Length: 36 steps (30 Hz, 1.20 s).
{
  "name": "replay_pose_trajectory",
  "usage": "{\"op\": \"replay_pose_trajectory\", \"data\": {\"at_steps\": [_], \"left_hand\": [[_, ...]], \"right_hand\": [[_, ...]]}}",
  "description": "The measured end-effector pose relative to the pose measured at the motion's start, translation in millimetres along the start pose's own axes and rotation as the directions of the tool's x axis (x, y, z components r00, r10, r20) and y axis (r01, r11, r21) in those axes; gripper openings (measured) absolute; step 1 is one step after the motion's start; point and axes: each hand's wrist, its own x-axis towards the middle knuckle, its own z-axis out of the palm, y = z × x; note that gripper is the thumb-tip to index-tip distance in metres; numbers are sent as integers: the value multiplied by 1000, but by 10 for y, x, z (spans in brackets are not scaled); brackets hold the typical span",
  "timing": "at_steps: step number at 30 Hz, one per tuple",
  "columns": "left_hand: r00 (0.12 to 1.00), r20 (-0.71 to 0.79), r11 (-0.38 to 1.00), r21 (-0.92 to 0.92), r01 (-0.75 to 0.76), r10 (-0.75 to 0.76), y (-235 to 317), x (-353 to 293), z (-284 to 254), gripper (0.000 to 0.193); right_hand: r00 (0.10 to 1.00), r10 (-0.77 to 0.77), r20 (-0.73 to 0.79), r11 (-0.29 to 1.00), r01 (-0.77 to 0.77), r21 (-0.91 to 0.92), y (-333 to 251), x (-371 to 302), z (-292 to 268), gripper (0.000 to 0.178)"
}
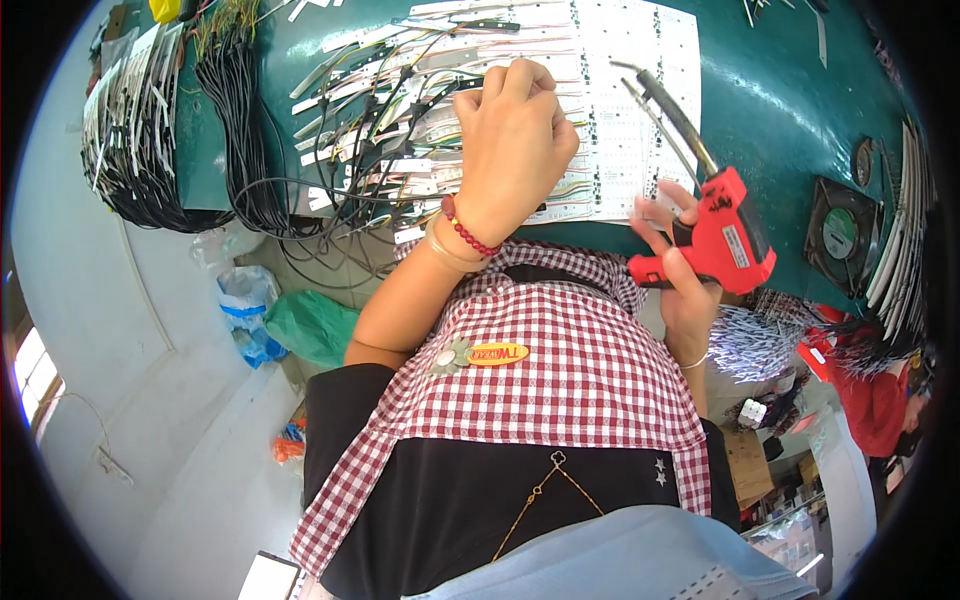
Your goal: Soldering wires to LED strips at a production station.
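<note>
My left hand [517,140] is closed over the strips, its fingers bent and pinching the end of a black cable [455,92]; the fingertips are partly hidden. Beneath and around it lie several narrow white circuit strips [440,135] with coloured wires, on a large white board panel [630,110] with rows of small dark parts. A red soldering gun [730,235] is gripped in my right hand [688,285], to the right of the panel. Its long metal tip [680,115] points up and left over the panel, apart from my left hand.
A bundle of black cables [235,120] and a stack of wired strips [130,140] lie at the left of the green table [760,130]. A black fan [843,232] and bundled grey sleeves [900,240] are at the right. Plastic bags [312,325] hang below the left edge.
</note>
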Motion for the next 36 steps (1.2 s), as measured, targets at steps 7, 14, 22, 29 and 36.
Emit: {"op": "replay_pose_trajectory", "data": {"at_steps": [7,14,22,29,36], "left_hand": [[999,33,1000,-2,9,-9,-22,31,6,5],[998,57,1000,10,16,-16,-13,40,-6,5],[999,46,1000,9,14,-15,-3,47,-2,6],[999,16,999,39,33,-34,20,37,27,10],[1000,13,998,51,25,-26,17,36,36,10]], "right_hand": [[991,122,-48,987,-126,-104,-109,-219,-307,33],[989,147,13,916,-131,-380,-47,-280,-358,33],[985,165,-41,921,-169,-351,-64,-260,-290,13],[988,152,30,920,-130,-370,-85,-241,-245,12],[991,137,-4,938,-131,-321,-64,-303,-242,34]]}}
